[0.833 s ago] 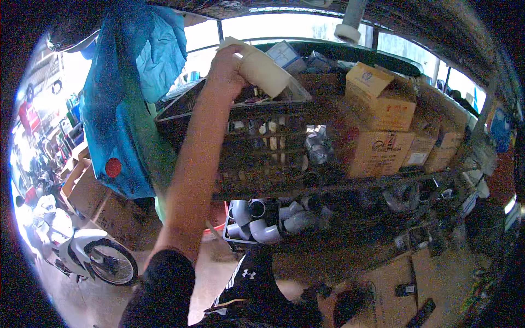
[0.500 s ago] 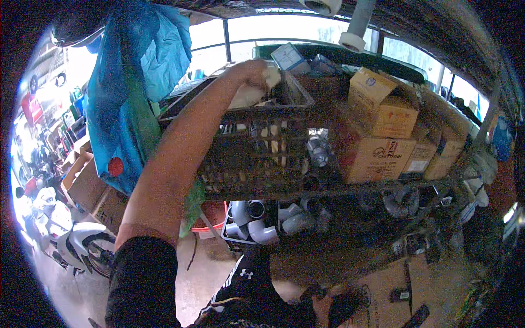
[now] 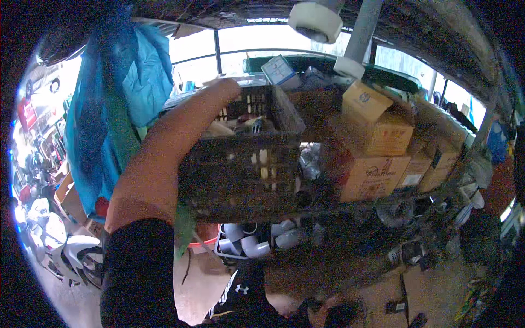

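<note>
My left arm stretches up and forward over a dark plastic crate [image 3: 235,180] with slotted sides. My left hand [image 3: 227,89] is above the crate's left part, its fingers turned away and hidden, so its grip does not show. Pale pieces [image 3: 221,128], too blurred to name, lie inside the crate below the forearm. Low in the view, my right hand [image 3: 322,309] is near my leg, close to a dark object I cannot make out. Shadow and blur hide its fingers.
Cardboard boxes [image 3: 374,177] stand right of the crate. Grey pipe elbows [image 3: 256,247] fill a container under the shelf. A blue plastic sheet [image 3: 90,131] hangs at left, near a parked motorbike [image 3: 82,257]. Grey pipes with white ends [image 3: 350,67] jut overhead.
My left hand has shifted left over the crate, and the pale piece seen at its fingers no longer shows there. The view has tilted, showing more of the crate's inside.
</note>
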The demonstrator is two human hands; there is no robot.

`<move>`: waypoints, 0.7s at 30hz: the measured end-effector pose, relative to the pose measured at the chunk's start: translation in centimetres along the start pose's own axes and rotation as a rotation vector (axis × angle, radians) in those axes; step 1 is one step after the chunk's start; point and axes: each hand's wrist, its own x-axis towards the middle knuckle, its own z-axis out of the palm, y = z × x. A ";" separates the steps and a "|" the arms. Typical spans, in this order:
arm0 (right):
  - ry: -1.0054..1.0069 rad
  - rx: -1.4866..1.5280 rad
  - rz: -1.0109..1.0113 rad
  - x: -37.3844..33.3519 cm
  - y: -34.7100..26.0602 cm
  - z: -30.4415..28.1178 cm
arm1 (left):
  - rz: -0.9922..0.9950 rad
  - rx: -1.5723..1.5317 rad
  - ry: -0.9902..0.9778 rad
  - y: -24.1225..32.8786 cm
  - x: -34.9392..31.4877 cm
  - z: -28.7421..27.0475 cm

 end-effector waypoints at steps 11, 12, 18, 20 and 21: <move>-0.096 -0.061 -0.019 1.7 1.8 0.5 | 0.174 -0.484 -0.171 4.4 0.3 4.1; -0.099 -0.058 -0.007 2.2 0.9 0.4 | 0.178 -0.483 -0.161 4.3 -0.1 5.1; -0.147 -0.050 0.110 2.4 -3.0 -1.1 | 0.227 -0.475 -0.142 3.7 0.8 9.1; -0.175 -0.042 0.151 2.1 -3.8 -1.2 | 0.244 -0.463 -0.145 4.2 1.3 9.6; -0.191 -0.037 0.171 1.9 -4.0 -1.1 | 0.251 -0.455 -0.147 3.3 1.8 9.7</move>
